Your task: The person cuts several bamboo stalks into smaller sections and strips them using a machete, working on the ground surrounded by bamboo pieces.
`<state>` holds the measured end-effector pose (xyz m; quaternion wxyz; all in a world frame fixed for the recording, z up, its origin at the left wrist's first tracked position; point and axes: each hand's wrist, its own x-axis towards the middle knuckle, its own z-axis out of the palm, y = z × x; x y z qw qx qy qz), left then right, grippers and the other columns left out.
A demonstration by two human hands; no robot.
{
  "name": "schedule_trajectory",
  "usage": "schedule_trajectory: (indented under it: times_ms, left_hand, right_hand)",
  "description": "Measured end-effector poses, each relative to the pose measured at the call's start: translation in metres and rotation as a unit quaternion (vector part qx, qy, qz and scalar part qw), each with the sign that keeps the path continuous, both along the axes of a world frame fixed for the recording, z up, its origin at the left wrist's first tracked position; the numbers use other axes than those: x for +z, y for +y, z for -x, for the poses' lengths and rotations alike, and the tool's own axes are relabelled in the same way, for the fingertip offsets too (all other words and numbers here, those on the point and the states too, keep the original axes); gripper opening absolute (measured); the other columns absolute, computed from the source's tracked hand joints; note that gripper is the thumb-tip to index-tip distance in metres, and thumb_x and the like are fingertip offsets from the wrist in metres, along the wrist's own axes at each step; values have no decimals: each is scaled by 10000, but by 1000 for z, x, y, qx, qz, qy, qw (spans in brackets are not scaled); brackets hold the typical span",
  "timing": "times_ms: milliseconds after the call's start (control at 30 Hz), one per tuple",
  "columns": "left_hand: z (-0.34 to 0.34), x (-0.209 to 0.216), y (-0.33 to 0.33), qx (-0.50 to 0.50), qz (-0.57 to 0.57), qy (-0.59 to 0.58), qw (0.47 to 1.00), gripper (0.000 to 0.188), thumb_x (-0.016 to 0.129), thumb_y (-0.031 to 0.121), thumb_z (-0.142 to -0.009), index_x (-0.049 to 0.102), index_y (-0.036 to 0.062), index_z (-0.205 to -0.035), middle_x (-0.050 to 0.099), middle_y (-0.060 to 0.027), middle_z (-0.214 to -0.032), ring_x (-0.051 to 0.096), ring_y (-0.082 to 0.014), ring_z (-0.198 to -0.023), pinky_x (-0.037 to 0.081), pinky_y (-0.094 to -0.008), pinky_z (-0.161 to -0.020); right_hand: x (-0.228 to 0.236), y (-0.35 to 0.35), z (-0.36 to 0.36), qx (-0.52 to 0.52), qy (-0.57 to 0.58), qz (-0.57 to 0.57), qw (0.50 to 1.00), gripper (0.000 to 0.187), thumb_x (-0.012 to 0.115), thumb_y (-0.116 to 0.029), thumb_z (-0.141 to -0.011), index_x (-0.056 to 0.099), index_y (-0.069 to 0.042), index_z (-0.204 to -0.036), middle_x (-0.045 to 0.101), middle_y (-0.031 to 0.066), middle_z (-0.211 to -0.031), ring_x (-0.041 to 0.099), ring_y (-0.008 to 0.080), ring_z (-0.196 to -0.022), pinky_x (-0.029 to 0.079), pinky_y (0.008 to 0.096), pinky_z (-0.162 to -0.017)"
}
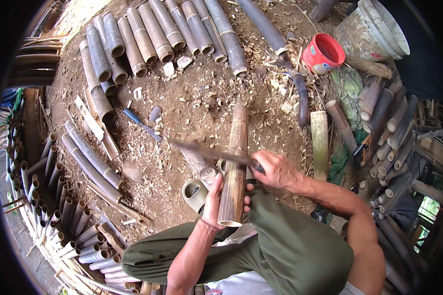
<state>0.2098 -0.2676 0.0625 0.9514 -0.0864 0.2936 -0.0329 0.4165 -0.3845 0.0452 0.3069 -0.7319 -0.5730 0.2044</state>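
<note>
My left hand (212, 202) is wrapped round the lower part of a brown bamboo tube (233, 196), with its fingertips showing on the far side. The tube stands tilted between my knees, its hollow cut end toward me. My right hand (276, 170) is closed on the dark handle of a long knife (206, 151). The knife's blade lies across the tube's middle, pointing left and smeared by motion. Whether the edge touches the bamboo I cannot tell. Beyond the tube's lower half, a short wooden block (197, 160) lies on the ground near my sandal (194, 192).
Cut bamboo tubes (142, 34) lie in a row at the back. More bamboo is stacked left (79, 216) and right (398, 132). A red bucket (324, 54) and a dirty white bucket (371, 32) stand back right. A blue-handled tool (142, 124) lies among wood chips.
</note>
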Motion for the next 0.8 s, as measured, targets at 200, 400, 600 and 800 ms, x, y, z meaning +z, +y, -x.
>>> schedule_trajectory:
  times_ms: [200, 400, 600, 800]
  left_hand:
    - [12, -3, -7, -11, 51, 47, 998, 669, 350, 613, -1023, 483, 65, -1384, 622, -198, -1122, 672, -317, -833, 621, -474, -679]
    - [11, -5, -9, 11, 58, 41, 997, 689, 354, 614, -1021, 472, 27, -1362, 626, -202, -1100, 669, -318, -844, 615, -484, -713]
    - [14, -9, -10, -12, 38, 32, 999, 694, 325, 638, -1010, 468, 69, -1380, 642, -211, -1075, 676, -326, -837, 610, -483, -720]
    - [12, -9, -7, -18, 57, 6, 998, 782, 382, 704, -968, 439, 69, -1422, 651, -201, -1035, 706, -323, -791, 630, -447, -644]
  right_hand:
    - [-28, -4, -7, -42, -44, 75, 995, 176, 687, -195, -874, 569, -68, -910, 570, 103, -703, 591, 270, -517, 522, 388, -450]
    - [-3, -5, 5, 40, -23, -16, 999, 136, 647, -159, -888, 550, -64, -893, 581, 95, -697, 588, 227, -511, 514, 365, -438]
    - [-11, -2, 12, 24, -11, -29, 999, 157, 622, -179, -915, 513, -77, -865, 560, 88, -684, 551, 192, -482, 492, 356, -398]
    - [-34, -2, -3, -51, -24, 78, 995, 146, 655, -161, -881, 549, -61, -871, 571, 78, -707, 574, 194, -513, 499, 348, -416]
